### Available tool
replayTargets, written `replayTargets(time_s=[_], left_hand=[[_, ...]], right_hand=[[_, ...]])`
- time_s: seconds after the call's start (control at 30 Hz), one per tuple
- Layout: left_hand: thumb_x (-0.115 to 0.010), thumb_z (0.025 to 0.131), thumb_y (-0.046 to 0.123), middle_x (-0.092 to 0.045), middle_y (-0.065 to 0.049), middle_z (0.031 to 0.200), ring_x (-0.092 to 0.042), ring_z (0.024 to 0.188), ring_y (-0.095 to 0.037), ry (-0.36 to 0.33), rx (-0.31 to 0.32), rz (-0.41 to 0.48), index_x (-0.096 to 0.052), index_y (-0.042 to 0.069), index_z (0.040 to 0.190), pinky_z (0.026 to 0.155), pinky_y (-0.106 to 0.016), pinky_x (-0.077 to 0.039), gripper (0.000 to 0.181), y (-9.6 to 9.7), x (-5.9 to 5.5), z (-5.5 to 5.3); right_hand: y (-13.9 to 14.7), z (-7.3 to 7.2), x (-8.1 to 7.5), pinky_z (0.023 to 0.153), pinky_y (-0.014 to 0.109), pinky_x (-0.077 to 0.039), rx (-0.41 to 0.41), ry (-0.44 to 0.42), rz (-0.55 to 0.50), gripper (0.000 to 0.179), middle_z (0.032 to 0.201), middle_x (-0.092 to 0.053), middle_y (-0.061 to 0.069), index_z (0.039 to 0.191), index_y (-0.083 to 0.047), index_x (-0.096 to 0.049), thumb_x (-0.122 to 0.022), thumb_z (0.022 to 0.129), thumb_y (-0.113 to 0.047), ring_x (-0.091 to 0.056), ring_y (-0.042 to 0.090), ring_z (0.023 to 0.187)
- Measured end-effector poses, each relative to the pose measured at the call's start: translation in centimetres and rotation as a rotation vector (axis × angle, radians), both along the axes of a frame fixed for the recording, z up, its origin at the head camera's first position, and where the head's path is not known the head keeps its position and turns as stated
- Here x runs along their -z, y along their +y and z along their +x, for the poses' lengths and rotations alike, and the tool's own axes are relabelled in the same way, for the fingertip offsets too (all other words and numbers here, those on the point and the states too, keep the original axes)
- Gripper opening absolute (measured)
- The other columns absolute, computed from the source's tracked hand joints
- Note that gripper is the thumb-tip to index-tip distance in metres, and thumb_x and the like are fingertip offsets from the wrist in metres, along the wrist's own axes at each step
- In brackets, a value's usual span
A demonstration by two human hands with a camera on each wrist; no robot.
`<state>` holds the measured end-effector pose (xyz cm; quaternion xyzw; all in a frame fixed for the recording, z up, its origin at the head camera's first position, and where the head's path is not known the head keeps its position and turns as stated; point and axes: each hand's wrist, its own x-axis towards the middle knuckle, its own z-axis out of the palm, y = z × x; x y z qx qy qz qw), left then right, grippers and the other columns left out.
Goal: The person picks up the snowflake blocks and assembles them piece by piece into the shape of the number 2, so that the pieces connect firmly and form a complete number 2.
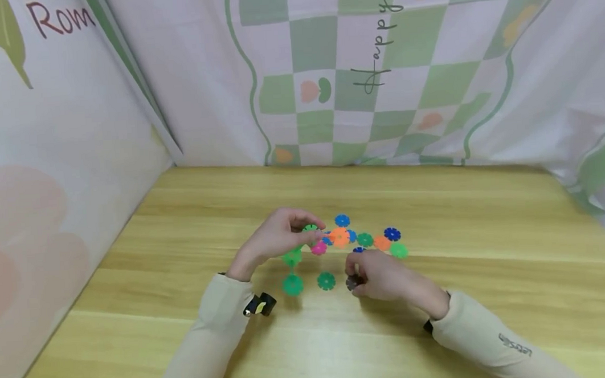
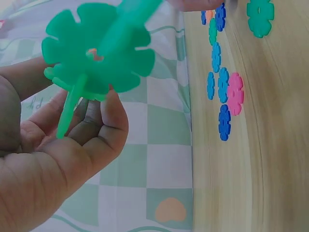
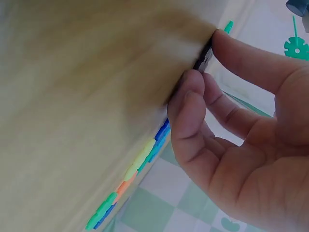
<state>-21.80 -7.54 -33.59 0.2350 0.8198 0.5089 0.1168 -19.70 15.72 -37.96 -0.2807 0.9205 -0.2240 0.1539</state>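
Note:
My left hand [image 1: 279,233] holds up several joined green flower-shaped notched discs [image 2: 99,48], set at angles to each other. An orange disc [image 1: 340,237] shows just beyond its fingertips; whether it is joined to them I cannot tell. Low at the table, my right hand [image 1: 389,276] pinches a black notched disc [image 3: 205,55] between thumb and fingers. Between the hands a loose green disc [image 1: 326,281] lies flat. A pink disc [image 1: 318,247] lies just past the left hand, close to blue ones.
Behind the right hand, more loose discs lie on the wooden table [image 1: 132,266], among them a dark blue one [image 1: 392,234], a light green one [image 1: 398,250] and a blue one [image 1: 342,220]. A checked cloth [image 1: 315,45] hangs along the table's back edge.

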Motion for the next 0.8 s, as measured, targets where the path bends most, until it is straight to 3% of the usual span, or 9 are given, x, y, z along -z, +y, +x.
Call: replayTargets(time_s=[0.13, 0.27, 0.43, 0.6, 0.8], left_hand=[[-0.064, 0.093, 0.014, -0.07, -0.004, 0.1, -0.063, 0.084, -0.018, -0.016, -0.019, 0.005, -0.068, 0.003, 0.109, 0.077, -0.03, -0.05, 0.02, 0.0, 0.2, -0.2], [-0.064, 0.093, 0.013, -0.069, -0.012, 0.099, -0.063, 0.083, -0.025, -0.042, -0.014, 0.027, -0.067, 0.003, 0.106, 0.074, -0.029, -0.049, 0.016, 0.0, 0.4, -0.3], [-0.063, 0.094, 0.012, -0.067, -0.016, 0.098, -0.06, 0.077, -0.019, -0.056, -0.018, 0.034, -0.066, 0.003, 0.106, 0.071, -0.034, -0.049, 0.015, 0.0, 0.5, -0.4], [-0.063, 0.094, 0.013, -0.068, -0.008, 0.102, -0.063, 0.085, -0.017, -0.045, -0.033, 0.024, -0.066, 0.006, 0.108, 0.078, -0.043, -0.051, 0.016, 0.0, 0.3, -0.5], [-0.061, 0.095, 0.013, -0.066, -0.005, 0.112, -0.063, 0.101, -0.023, -0.037, -0.036, 0.04, -0.063, 0.007, 0.116, 0.082, -0.036, -0.052, 0.022, -0.4, 0.1, -0.4]], right_hand=[[0.1, 0.0, 0.1, 0.06, 0.029, -0.044, -0.032, 0.012, -0.021, 0.025, 0.078, -0.055, -0.003, 0.089, -0.012, -0.056, -0.076, 0.079, -0.002, -0.049, 0.013, 0.068], [0.4, 0.0, 0.0, 0.058, 0.026, -0.041, -0.107, -0.013, -0.077, 0.028, 0.077, -0.057, -0.002, 0.09, -0.012, -0.052, -0.071, 0.08, 0.006, -0.047, 0.012, 0.065], [0.9, -0.2, -0.2, 0.058, 0.024, -0.045, -0.144, -0.014, -0.188, 0.026, 0.082, -0.063, 0.001, 0.088, -0.01, -0.053, -0.062, 0.081, 0.014, -0.055, 0.011, 0.067], [1.3, -0.8, -1.4, 0.053, 0.024, -0.047, -0.047, 0.078, -0.299, 0.016, 0.079, -0.065, 0.004, 0.088, -0.008, -0.055, -0.06, 0.086, 0.007, -0.059, 0.012, 0.063], [0.9, -1.5, -2.6, 0.052, 0.026, -0.05, 0.079, 0.095, -0.438, 0.008, 0.082, -0.067, 0.009, 0.098, -0.003, -0.057, -0.059, 0.091, 0.001, -0.066, 0.02, 0.063]])
